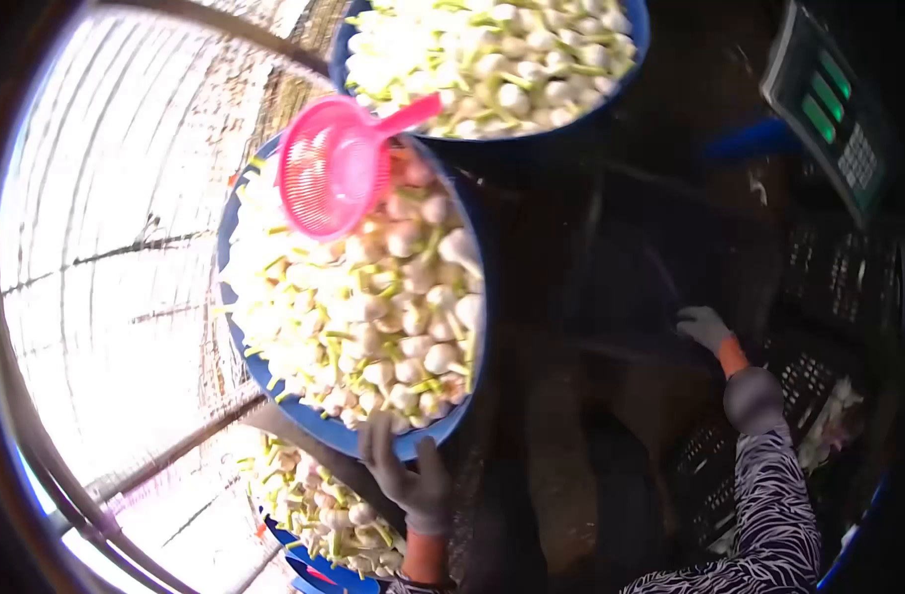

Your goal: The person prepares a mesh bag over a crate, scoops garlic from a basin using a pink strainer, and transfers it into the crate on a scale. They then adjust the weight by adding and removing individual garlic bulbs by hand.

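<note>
Left grey-gloved hand (403, 470) opened wide at blue plastic tub (319, 426) of white garlic bulbs (408, 322); right grey-gloved hand (703, 327): couldn't tell grip

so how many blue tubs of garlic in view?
3: top tub at the picture's edge, middle tub with the pink strainer over it, lower-left tub partly hidden. Others may be lost in the dark areas.

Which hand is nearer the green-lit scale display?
Right. The right hand is below the scale display in view; the left hand is farther, at the middle blue tub.
</note>
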Demonstrator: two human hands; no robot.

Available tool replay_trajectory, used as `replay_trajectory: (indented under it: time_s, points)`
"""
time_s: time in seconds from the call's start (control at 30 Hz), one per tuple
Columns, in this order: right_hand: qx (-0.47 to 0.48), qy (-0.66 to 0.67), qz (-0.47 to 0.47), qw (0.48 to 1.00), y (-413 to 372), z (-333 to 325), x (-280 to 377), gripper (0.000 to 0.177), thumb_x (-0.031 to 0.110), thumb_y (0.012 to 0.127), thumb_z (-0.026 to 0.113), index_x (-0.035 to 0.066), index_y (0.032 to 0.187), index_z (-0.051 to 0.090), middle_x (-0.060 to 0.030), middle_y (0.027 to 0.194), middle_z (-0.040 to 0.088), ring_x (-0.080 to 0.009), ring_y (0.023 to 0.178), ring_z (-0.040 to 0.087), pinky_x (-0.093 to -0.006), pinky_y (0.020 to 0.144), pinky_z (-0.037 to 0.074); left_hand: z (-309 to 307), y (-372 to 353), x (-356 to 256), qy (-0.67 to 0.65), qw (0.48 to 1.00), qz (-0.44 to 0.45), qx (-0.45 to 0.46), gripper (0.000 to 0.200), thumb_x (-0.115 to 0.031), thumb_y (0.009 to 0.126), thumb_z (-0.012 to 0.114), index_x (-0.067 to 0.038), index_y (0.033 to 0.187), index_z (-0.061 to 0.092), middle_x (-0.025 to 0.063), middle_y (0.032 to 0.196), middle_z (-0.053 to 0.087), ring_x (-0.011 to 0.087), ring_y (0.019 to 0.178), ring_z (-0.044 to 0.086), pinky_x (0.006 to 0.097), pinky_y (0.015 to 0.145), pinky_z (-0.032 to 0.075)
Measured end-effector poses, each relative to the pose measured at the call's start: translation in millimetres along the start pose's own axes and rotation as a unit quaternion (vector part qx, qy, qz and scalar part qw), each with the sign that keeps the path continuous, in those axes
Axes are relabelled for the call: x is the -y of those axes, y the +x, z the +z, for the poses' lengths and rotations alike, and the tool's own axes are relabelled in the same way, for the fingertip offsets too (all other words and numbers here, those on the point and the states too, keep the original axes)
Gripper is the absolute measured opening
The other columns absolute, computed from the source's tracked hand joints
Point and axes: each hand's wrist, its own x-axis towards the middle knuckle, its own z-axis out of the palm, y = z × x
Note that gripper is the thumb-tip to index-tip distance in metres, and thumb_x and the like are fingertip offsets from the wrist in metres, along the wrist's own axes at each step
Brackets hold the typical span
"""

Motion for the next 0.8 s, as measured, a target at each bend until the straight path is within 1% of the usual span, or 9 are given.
replay_trajectory:
  time_s: [0.03,0.13,0.27,0.4,0.43,0.5,0.6,0.7,0.8]
  points:
    - [-0.082,0.175,0.001,0.981,-2,-3,8,0.039,0.017,0.086,0.065,0.003,0.122,0.06,-0.0141,0.126,0.057,-0.0264,0.114,0.057,-0.0352,0.095,0.047,-8,17,18,0.033,0.999,-0.027,-0.032,0.056,-0.003,0.077,0.061,0.004,0.13,0.045,0.0211,0.13,0.046,0.0362,0.124,0.042,0.0444,0.106,0.032]
    - [-0.304,-0.022,-0.21,0.929,-32,-16,106,0.03,0.006,0.086,0.06,0.002,0.116,0.061,-0.014,0.12,0.06,-0.0271,0.111,0.059,-0.0336,0.092,0.047,-27,66,97,0.074,0.98,-0.171,-0.074,0.065,-0.011,0.076,0.066,0.004,0.133,0.041,0.0251,0.134,0.043,0.038,0.129,0.037,0.0452,0.109,0.028]
    - [-0.304,-0.12,-0.453,0.83,-104,1,361,0.031,0.005,0.083,0.063,0.002,0.114,0.061,-0.0173,0.121,0.059,-0.0358,0.108,0.059,-0.0398,0.092,0.049,-42,122,184,0.195,0.961,-0.196,-0.011,0.073,-0.02,0.074,0.07,0.005,0.135,0.039,0.0292,0.14,0.038,0.0406,0.133,0.034,0.0436,0.112,0.026]
    - [-0.275,-0.233,-0.582,0.729,-46,57,507,0.059,0.027,0.081,0.067,0.003,0.131,0.048,-0.0201,0.13,0.052,-0.037,0.121,0.049,-0.0448,0.104,0.037,-52,165,238,0.235,0.93,-0.269,0.082,0.083,-0.026,0.072,0.071,0.005,0.139,0.033,0.0312,0.137,0.042,0.0397,0.134,0.035,0.0424,0.111,0.029]
    - [-0.273,-0.264,-0.574,0.726,-17,73,526,0.065,0.036,0.08,0.066,0.004,0.134,0.046,-0.0204,0.128,0.053,-0.0369,0.121,0.048,-0.0442,0.104,0.037,-50,168,257,0.219,0.935,-0.274,0.055,0.084,-0.028,0.073,0.071,0.007,0.139,0.032,0.0316,0.133,0.046,0.0394,0.129,0.041,0.0422,0.107,0.035]
    - [-0.193,-0.334,-0.472,0.792,16,96,547,0.076,0.041,0.079,0.067,0.005,0.14,0.039,-0.0184,0.121,0.059,-0.0355,0.114,0.055,-0.0451,0.099,0.041,-35,172,327,0.08,0.925,-0.342,0.143,0.088,-0.03,0.072,0.072,0.001,0.143,0.028,0.0314,0.131,0.047,0.0401,0.124,0.047,0.0432,0.103,0.039]
    - [-0.147,-0.412,-0.311,0.844,-5,119,568,0.086,0.04,0.077,0.071,0.005,0.144,0.031,-0.0153,0.105,0.067,-0.0339,0.096,0.065,-0.0465,0.085,0.049,-53,200,287,0.157,0.883,-0.362,0.255,0.096,-0.03,0.07,0.073,-0.007,0.148,0.023,0.0308,0.131,0.047,0.0417,0.119,0.051,0.045,0.099,0.043]
    - [-0.17,-0.153,-0.307,0.924,-20,131,546,0.068,0.036,0.079,0.071,0.004,0.133,0.045,-0.0134,0.094,0.069,-0.0284,0.084,0.068,-0.0405,0.072,0.053,-43,188,312,0.104,0.928,-0.311,0.179,0.099,-0.03,0.07,0.073,-0.014,0.151,0.018,0.0305,0.132,0.047,0.0431,0.118,0.051,0.046,0.099,0.042]
    - [0.092,0.232,-0.124,0.96,-19,142,517,0.041,0.03,0.082,0.07,0.005,0.112,0.059,-0.0121,0.089,0.069,-0.0234,0.075,0.068,-0.033,0.065,0.053,-24,175,338,0.091,0.956,-0.245,0.136,0.1,-0.025,0.071,0.073,-0.013,0.151,0.014,0.0318,0.134,0.043,0.046,0.125,0.043,0.0458,0.105,0.038]
